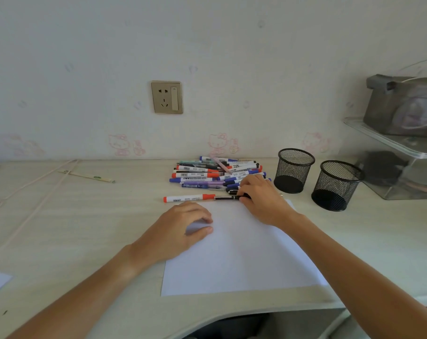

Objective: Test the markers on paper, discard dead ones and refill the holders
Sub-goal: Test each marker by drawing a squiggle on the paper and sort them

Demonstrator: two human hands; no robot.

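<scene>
Markers [216, 171] lie heaped on the tabletop [85, 216], light, stiff and prone to roll, so my right hand [261, 199] pinches a black pen [228, 197] mid-barrel while my left hand [180, 225] presses the paper [244, 260], fingers loose.

Soft daylight, faint shadows, wide-angle edge distortion

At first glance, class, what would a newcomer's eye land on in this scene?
Probably the pile of markers at the back of the desk, with two empty black mesh holders to its right. Next, the white paper in front, the left hand resting on it, the right hand gripping a black pen.
</scene>
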